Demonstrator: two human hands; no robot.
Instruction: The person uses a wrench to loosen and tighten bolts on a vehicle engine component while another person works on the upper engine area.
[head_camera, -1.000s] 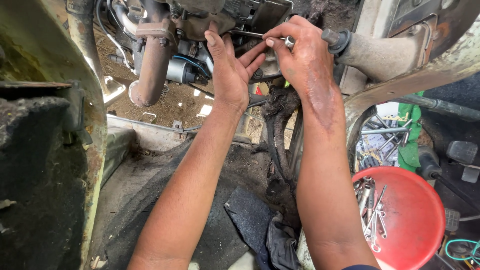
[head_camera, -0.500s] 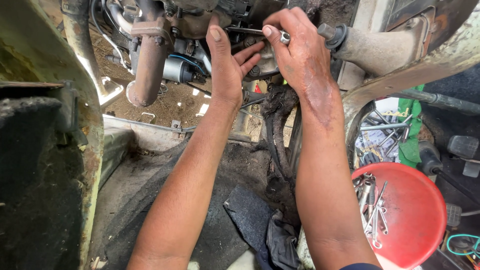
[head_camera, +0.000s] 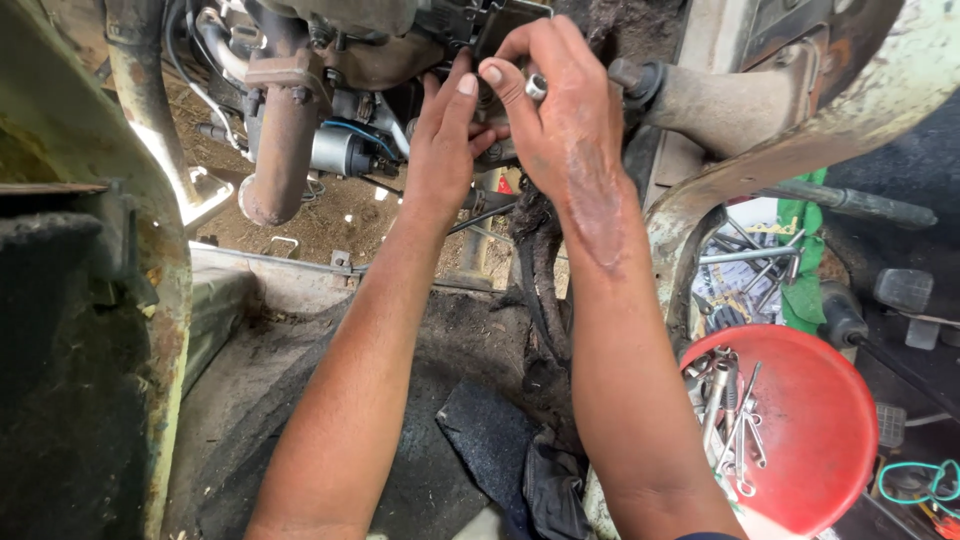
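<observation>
Both my hands reach up into a dirty engine. My right hand (head_camera: 560, 110) pinches a slim metal tool with a shiny socket end (head_camera: 536, 86) between thumb and fingers, pointed at a dark engine part (head_camera: 500, 30). Just to the left, my left hand (head_camera: 445, 140) lies flat against the same greasy part, fingers together and pointing up. What the tool's tip meets is hidden behind my fingers.
A rusty pipe (head_camera: 280, 120) hangs at the upper left beside a small silver cylinder (head_camera: 335, 152) with blue wires. A red bowl (head_camera: 820, 440) holding several sockets and spanners sits at the lower right. Loose wrenches (head_camera: 750, 260) lie behind a rusty frame bar (head_camera: 760, 170). Pedals (head_camera: 905, 290) stand far right.
Both hands have moved closer together on the engine part. My right hand has slid along the tool toward its socket end, and the view has shifted slightly.
</observation>
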